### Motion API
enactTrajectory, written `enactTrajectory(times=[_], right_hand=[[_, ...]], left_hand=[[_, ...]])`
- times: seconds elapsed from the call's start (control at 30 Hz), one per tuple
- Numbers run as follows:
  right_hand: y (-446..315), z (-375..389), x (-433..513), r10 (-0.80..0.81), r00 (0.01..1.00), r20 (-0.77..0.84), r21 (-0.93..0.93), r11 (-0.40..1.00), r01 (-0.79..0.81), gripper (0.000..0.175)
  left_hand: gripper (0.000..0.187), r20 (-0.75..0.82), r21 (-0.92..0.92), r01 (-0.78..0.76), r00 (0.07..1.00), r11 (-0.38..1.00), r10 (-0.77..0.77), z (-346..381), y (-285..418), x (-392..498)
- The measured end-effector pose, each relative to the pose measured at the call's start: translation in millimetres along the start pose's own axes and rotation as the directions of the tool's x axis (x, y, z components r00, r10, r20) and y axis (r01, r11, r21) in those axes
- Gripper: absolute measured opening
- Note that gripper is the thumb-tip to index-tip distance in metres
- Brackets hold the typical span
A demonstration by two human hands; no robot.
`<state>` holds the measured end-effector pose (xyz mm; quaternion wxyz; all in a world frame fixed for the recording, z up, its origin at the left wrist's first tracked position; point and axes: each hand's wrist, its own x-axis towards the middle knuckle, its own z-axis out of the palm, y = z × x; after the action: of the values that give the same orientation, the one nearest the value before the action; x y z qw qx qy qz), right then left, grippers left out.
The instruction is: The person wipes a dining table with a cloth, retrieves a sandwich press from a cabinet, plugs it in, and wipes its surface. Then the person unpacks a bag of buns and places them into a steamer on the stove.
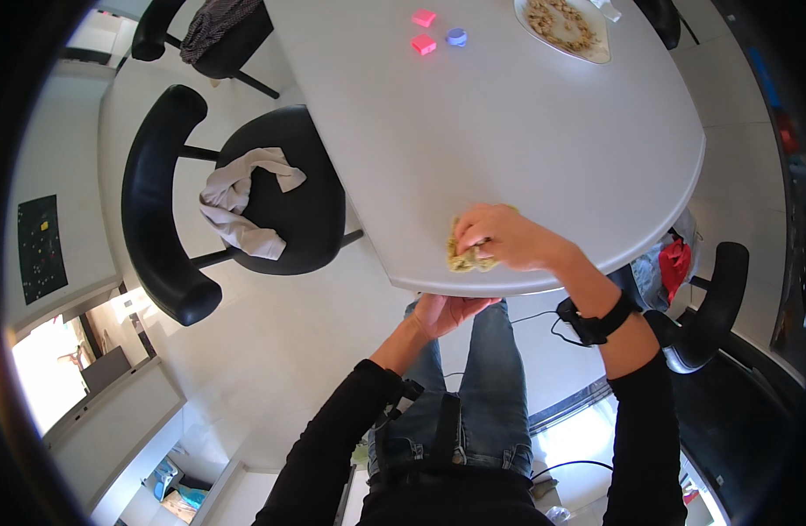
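Observation:
My right hand (498,235) presses a crumpled yellow-green cloth (465,260) onto the white tabletop (541,144), close to its near edge. Palm up, my left hand (447,314) is held just below that edge, its fingertips partly hidden under the tabletop; nothing shows in it. Toward the far side of the table lie two pink pieces (424,45) and a small blue-purple ring-like piece (456,37). A white plate (605,56) with brownish food scraps stands at the far right, with a bit of white tissue (606,9) beside it.
A black chair (297,204) with a beige garment (235,197) stands left of the table, and another chair (235,49) with a dark patterned cloth is beyond it. At right are a further black chair (715,302) and a bag with red contents (673,266).

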<state>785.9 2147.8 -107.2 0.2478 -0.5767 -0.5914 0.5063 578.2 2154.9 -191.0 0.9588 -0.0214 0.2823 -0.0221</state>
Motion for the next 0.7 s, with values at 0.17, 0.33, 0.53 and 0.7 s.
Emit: enactTrajectory(times=[0.17,0.33,0.53,0.7], right_hand=[[12.9,-42.9,-40.7,0.14,0.98,-0.139,0.238,0.966,-0.105,0.027],[48.8,-93.2,-41.0,0.265,0.642,-0.72,0.3,0.952,-0.056,0.03],[56.9,-11.9,-37.7,0.172,0.558,-0.812,0.107,0.983,-0.149,0.039],[12.5,62.3,-52.8,0.104,0.65,-0.753,0.034,0.992,-0.119,0.037]], left_hand=[[0.059,0.01,0.028,0.032,0.999,0.999,-0.032,3.6,-0.5,4.2],[0.06,0.094,0.035,0.043,0.995,0.998,-0.046,4.5,-3.9,9.7],[0.062,0.122,-0.041,0.08,0.99,0.996,-0.074,15.0,-4.5,15.4],[0.067,0.122,-0.021,0.095,0.988,0.995,-0.092,18.5,-4.4,16.3]])
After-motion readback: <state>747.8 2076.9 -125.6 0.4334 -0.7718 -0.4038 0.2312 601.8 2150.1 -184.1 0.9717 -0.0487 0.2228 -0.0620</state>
